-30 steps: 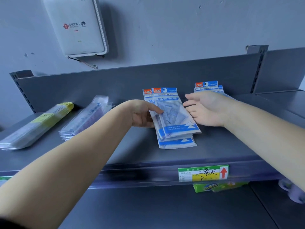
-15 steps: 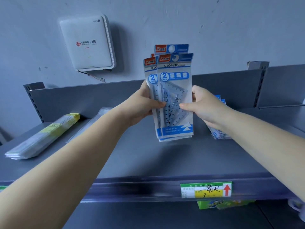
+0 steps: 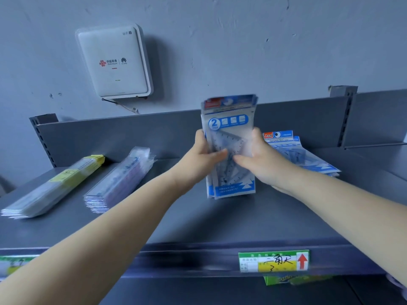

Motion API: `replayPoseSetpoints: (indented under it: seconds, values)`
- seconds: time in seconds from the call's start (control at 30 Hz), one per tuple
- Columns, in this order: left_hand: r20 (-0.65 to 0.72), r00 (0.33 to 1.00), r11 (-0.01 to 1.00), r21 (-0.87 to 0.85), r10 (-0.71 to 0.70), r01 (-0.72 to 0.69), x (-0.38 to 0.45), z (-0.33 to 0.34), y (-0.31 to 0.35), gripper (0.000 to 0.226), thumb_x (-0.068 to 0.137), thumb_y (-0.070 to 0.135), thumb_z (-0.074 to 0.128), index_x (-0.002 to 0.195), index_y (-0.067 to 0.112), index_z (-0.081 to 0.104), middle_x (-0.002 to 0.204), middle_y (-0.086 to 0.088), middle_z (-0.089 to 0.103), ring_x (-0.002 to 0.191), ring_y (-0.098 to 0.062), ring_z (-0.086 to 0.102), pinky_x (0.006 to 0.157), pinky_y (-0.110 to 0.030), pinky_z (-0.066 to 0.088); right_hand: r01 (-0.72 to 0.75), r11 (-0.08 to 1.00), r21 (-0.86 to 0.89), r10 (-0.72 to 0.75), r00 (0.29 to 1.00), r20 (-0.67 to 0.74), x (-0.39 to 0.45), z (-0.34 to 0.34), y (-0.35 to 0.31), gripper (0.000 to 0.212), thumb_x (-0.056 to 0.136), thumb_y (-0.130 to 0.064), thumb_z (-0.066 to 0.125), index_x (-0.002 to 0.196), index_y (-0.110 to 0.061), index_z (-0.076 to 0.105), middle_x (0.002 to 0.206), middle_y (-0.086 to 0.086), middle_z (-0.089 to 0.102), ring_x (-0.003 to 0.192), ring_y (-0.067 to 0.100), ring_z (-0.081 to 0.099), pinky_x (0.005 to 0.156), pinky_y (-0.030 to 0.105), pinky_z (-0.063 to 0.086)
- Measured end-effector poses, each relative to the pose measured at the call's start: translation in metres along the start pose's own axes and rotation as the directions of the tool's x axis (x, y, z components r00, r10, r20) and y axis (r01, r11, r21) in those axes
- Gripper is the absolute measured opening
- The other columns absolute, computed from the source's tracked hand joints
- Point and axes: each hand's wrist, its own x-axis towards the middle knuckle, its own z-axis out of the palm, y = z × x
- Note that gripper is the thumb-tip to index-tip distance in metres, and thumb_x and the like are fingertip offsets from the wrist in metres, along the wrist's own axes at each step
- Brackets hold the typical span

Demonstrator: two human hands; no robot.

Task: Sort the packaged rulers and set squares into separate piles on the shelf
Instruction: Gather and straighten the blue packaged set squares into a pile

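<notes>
Grey metal shelf (image 3: pixel 198 221): our left hand (image 3: pixel 203 160) and right hand (image 3: pixel 262 164) each grasp one side of an upright set-square stack (image 3: pixel 230 137), its bottom edge touching the shelf. Another set-square pile (image 3: pixel 293 150) lies right; two ruler piles (image 3: pixel 120 179) lie left.

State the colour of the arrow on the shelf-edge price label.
Red, pointing up, on the price label at the shelf's front edge; head view.

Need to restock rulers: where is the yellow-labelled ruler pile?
In the head view, the yellow-labelled ruler pile lies at the shelf's far left, beside the clear ruler pile.
</notes>
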Motion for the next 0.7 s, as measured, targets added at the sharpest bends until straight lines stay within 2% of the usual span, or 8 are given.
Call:
replayPoseSetpoints:
  seconds: [0.07,0.17,0.27,0.37,0.43,0.5,0.57,0.7]
  values:
    - [0.07,0.998,0.95,0.312,0.008,-0.03,-0.007,-0.008,-0.005,0.032,0.093,0.004,0.052,0.119,0.01,0.034,0.106,0.005,0.054,0.092,0.004,0.054,0.08,-0.01,0.047,-0.052,0.978,-0.201,0.066,0.996,0.066,-0.006,0.0,0.008,0.046,0.094,-0.019,0.051,0.128,-0.013,0.021,0.11,-0.003,0.049,0.102,0.017,0.048,0.08,0.028,0.041]
    - [0.149,0.989,0.739,0.664,0.021,-0.116,-0.007,-0.024,-0.002,0.028,0.089,0.011,0.059,0.116,0.01,0.051,0.103,0.002,0.061,0.089,-0.013,0.058,0.08,-0.019,0.046,-0.051,0.964,-0.259,0.073,0.994,0.078,-0.007,-0.005,0.016,0.043,0.093,-0.018,0.051,0.128,-0.012,0.027,0.102,-0.003,0.052,0.09,0.015,0.051,0.068,0.024,0.039]
    - [0.13,0.992,0.768,0.634,0.005,-0.087,-0.004,-0.029,0.008,0.016,0.086,0.01,0.064,0.101,0.012,0.06,0.079,0.012,0.064,0.056,-0.006,0.057,0.057,-0.015,0.049,-0.037,0.977,-0.208,0.054,0.996,0.076,0.001,-0.009,0.013,0.032,0.092,-0.013,0.052,0.119,-0.013,0.036,0.091,-0.005,0.053,0.082,0.01,0.052,0.068,0.024,0.044]
    - [0.081,0.997,0.904,0.427,-0.007,-0.028,-0.006,-0.028,0.009,0.018,0.085,0.004,0.065,0.103,0.008,0.064,0.08,0.006,0.068,0.057,-0.008,0.062,0.061,-0.02,0.056,-0.01,0.992,-0.128,0.017,0.998,0.054,0.003,-0.012,0.012,0.036,0.084,-0.021,0.055,0.116,-0.017,0.038,0.116,0.007,0.057,0.105,0.025,0.058,0.093,0.046,0.047]
    - [0.074,0.997,0.884,0.465,0.006,-0.04,-0.01,-0.029,0.003,0.014,0.086,0.008,0.065,0.1,0.008,0.066,0.078,0.004,0.067,0.055,-0.007,0.057,0.059,-0.016,0.052,-0.026,0.991,-0.131,0.037,0.996,0.082,0.002,-0.012,0.017,0.033,0.083,-0.023,0.055,0.11,-0.017,0.039,0.116,0.006,0.057,0.105,0.024,0.057,0.094,0.047,0.046]
    - [0.103,0.995,0.781,0.619,0.016,-0.076,-0.014,-0.026,-0.005,0.008,0.087,0.016,0.065,0.092,0.011,0.067,0.072,0.005,0.063,0.053,-0.005,0.046,0.056,-0.013,0.043,-0.052,0.974,-0.222,0.081,0.989,0.124,-0.005,-0.01,0.021,0.019,0.09,-0.02,0.054,0.096,-0.018,0.036,0.095,0.002,0.054,0.087,0.015,0.054,0.078,0.031,0.046]
    - [0.087,0.996,0.751,0.657,0.012,-0.067,-0.017,-0.023,-0.008,0.009,0.088,0.019,0.064,0.079,0.019,0.064,0.062,0.01,0.057,0.048,-0.005,0.042,0.053,-0.016,0.04,-0.032,0.945,-0.327,0.075,0.99,0.12,-0.01,-0.007,0.02,0.022,0.095,-0.019,0.049,0.09,-0.016,0.028,0.075,-0.003,0.037,0.069,0.011,0.04,0.057,0.022,0.031]
    - [0.049,0.997,0.761,0.644,0.066,-0.082,-0.014,-0.021,-0.003,0.026,0.086,0.018,0.065,0.069,0.034,0.056,0.05,0.013,0.054,0.041,-0.003,0.045,0.046,-0.01,0.037,-0.003,0.928,-0.372,0.027,0.998,0.059,-0.013,-0.011,0.007,0.024,0.097,-0.02,0.044,0.094,-0.014,0.021,0.071,-0.005,0.028,0.062,0.005,0.031,0.051,0.021,0.025]
